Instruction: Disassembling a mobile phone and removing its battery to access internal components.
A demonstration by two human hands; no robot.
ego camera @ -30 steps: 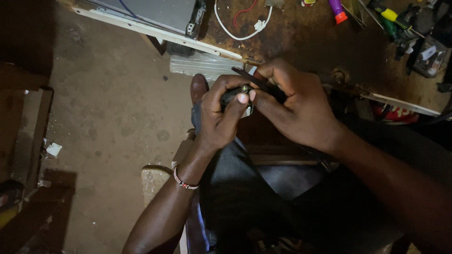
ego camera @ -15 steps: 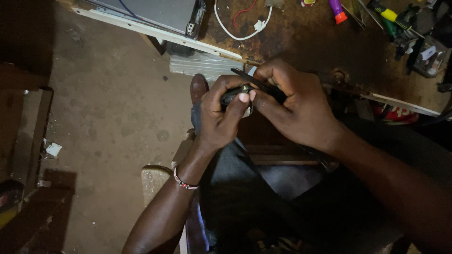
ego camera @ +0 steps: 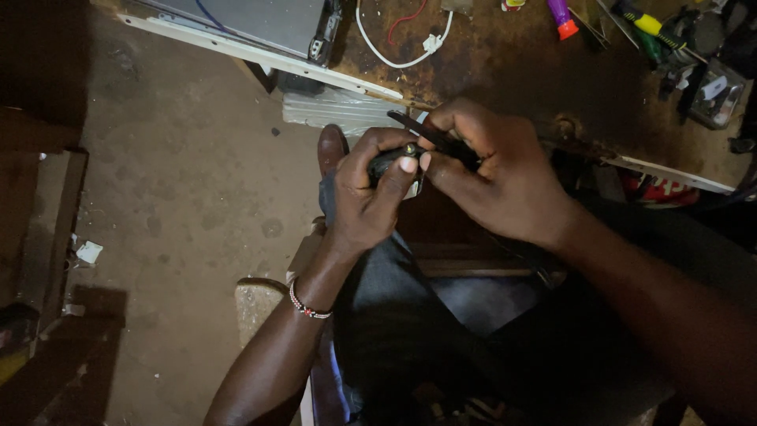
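Nothing of note has moved since the earlier frame: both hands keep the same pose above the lap, just off the bench (ego camera: 505, 75) edge. Item: small dark part (ego camera: 392, 160), rounded, mostly hidden by fingers, with a tiny pale-green spot near its top; make and detail too dim to tell. Left hand (ego camera: 369, 201), bead bracelet (ego camera: 307, 306) at the wrist, grip clenched around the part, thumb pressing its top. Right hand (ego camera: 501, 177), grip closed on a thin black tool (ego camera: 430, 134), its tip lying at the part. Risk, as a judgement: the tool could slip off the rounded surface toward the left thumb, since the light is poor and the part has no support beneath. Nearby on the bench: white cable (ego camera: 398, 59), purple-and-orange piece (ego camera: 561, 17), green-and-yellow screwdriver (ego camera: 640, 24).
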